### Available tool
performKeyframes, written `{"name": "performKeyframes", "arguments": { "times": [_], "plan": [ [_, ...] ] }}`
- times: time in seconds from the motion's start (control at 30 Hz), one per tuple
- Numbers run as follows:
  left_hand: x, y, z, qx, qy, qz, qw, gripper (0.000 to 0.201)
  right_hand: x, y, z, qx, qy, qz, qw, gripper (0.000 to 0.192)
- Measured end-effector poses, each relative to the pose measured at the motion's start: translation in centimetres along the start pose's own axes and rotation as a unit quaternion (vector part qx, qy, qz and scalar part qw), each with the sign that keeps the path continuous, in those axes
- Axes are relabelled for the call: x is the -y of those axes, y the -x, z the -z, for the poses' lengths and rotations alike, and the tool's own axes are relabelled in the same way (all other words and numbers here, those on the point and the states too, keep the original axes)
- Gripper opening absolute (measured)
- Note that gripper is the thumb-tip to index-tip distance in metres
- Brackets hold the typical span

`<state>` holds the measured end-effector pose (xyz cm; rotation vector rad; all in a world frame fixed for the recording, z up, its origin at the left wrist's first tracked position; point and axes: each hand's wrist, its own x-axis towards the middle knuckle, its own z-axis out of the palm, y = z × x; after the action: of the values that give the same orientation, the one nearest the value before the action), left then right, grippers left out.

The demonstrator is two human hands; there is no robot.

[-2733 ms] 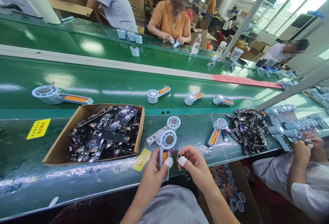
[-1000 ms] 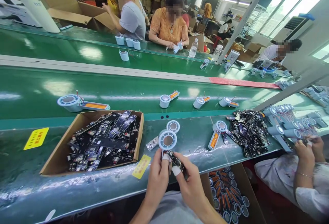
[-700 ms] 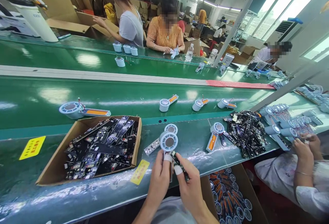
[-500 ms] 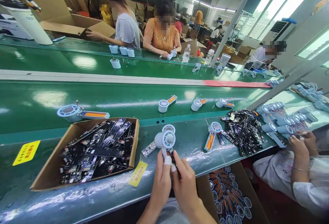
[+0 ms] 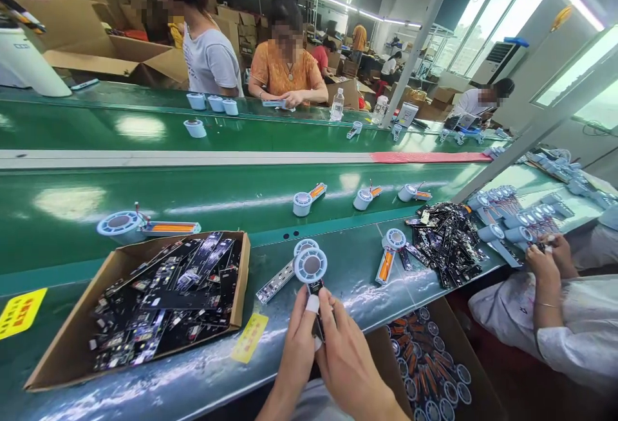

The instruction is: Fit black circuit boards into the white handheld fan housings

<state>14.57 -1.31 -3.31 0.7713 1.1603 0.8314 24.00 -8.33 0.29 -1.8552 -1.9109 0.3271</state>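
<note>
A pale blue-grey handheld fan (image 5: 309,265) with a round slotted head is between my hands at the front of the bench, head up and its round face toward me. My left hand (image 5: 298,337) closes around the handle from the left, a white wrap on one fingertip. From the right, my right hand (image 5: 345,350) presses its fingers on the handle, where a black circuit board (image 5: 315,287) shows between the fingers. My fingers hide most of the handle. Just behind lies another fan (image 5: 277,281), partly covered by the held one.
On the left stands a cardboard box (image 5: 245,279) of black circuit boards. A pile of boards (image 5: 447,244) lies right, beside a fan with an orange strip (image 5: 385,266). Several fans rest on the green belt (image 5: 232,183). Below right is a carton of fans (image 5: 434,369). A co-worker's hands (image 5: 548,257) work at right.
The held fan has turned, so its round face now shows more fully and its side less. My hands have closed in on the handle. The whole view has shifted slightly.
</note>
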Motion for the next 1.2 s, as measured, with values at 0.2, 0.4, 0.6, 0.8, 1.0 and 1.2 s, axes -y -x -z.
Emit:
{"name": "performKeyframes", "arguments": {
  "times": [0.2, 0.4, 0.6, 0.8, 1.0, 1.2],
  "plan": [
    [-2.3, 0.8, -1.2, 0.097, 0.147, 0.014, 0.984, 0.069, 0.0, -0.5, 1.4, -0.087, -0.03, -0.04, 0.995, 0.056],
    [-1.3, 1.1, -1.6, 0.065, 0.093, -0.03, 0.993, 0.079, 0.8, -1.3, 0.8, -0.128, -0.081, -0.072, 0.986, 0.041],
    [-1.7, 0.8, -1.2, 0.054, 0.017, -0.071, 0.996, 0.071, 0.7, -1.7, 2.0, -0.143, -0.115, -0.07, 0.98, 0.038],
    [-2.4, 0.7, -0.8, 0.068, -0.07, -0.098, 0.99, 0.053, 0.8, -1.3, 3.4, -0.148, -0.146, -0.049, 0.977, 0.035],
    [-1.6, -0.6, -0.7, 0.075, -0.068, -0.147, 0.984, 0.053, 1.0, -0.1, 2.7, -0.172, -0.142, -0.001, 0.975, 0.051],
    [-2.2, -0.7, -0.4, 0.077, -0.119, -0.191, 0.971, 0.035, 0.4, 0.2, 3.4, -0.145, -0.193, -0.003, 0.97, 0.044]
  ]
}}
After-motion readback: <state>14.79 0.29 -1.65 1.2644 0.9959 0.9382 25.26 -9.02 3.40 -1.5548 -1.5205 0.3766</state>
